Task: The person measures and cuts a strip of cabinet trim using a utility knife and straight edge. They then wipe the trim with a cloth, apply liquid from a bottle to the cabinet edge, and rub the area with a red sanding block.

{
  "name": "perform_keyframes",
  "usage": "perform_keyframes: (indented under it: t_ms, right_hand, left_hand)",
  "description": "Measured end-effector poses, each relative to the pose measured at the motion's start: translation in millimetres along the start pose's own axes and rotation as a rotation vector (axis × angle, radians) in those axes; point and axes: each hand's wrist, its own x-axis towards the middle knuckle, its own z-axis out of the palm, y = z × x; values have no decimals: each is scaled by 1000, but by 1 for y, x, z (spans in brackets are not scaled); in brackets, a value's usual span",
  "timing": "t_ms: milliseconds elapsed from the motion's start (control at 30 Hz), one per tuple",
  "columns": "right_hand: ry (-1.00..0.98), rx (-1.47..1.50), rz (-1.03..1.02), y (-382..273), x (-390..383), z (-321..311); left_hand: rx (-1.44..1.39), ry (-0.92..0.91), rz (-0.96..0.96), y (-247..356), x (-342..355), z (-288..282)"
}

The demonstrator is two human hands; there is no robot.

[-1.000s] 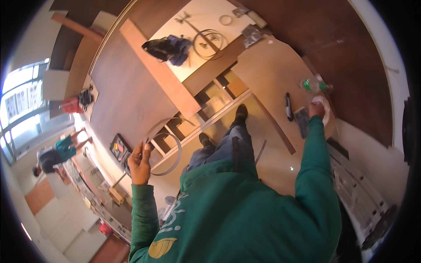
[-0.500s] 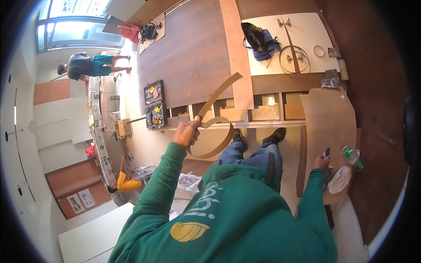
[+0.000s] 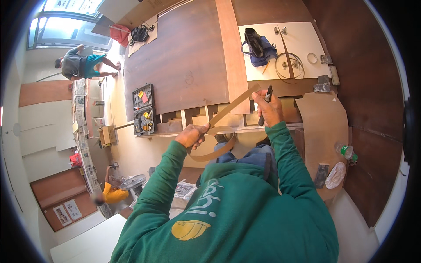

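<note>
My left hand point(image 3: 191, 135) is closed round a brown strip of edge banding point(image 3: 233, 106), whose slack hangs in a loop below the fingers. The strip's free end runs up to the right, where the fingertips of my right hand point(image 3: 272, 109) meet it. That same hand is closed on a slim black utility knife point(image 3: 268, 94), held upright across the palm; whether its blade is out, I cannot tell. Both hands are raised in front of my body, before the edge of a large brown panel point(image 3: 193, 57).
An open tool case point(image 3: 144, 109) lies left of the panel. White cabinet doors point(image 3: 309, 39) carry a blue-and-black bag point(image 3: 259, 46) and a coiled band. At right, a brown board point(image 3: 322, 118) holds a plastic bottle point(image 3: 345, 151) and a white cloth point(image 3: 335, 175). Two other people work at far left.
My right hand has come up from the board at right, bringing the knife to the strip's free end. My left hand still holds the strip. The person near the window has raised an arm.
</note>
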Motion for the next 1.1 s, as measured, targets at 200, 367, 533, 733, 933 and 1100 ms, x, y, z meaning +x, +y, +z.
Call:
perform_keyframes:
  t_ms: [200, 367, 533, 733, 933, 1100]
  right_hand:
    - [210, 37, 51, 38, 12, 81]
    - [341, 168, 88, 71, 4, 161]
    - [241, 187, 44, 78, -11, 247]
    - [162, 163, -55, 71, -17, 306]
    - [81, 104, -89, 24, -31, 323]
    - [99, -2, -111, 3, -37, 303]
  left_hand:
    - [170, -146, 111, -29, 17, -93]
    - [387, -197, 410, -58, 42, -199]
    - [705, 81, 653, -54, 32, -265]
    - [379, 255, 1125, 25, 28, -251]
    - [442, 231, 1213, 72, 34, -229]
    - [507, 82, 1214, 94, 26, -218]
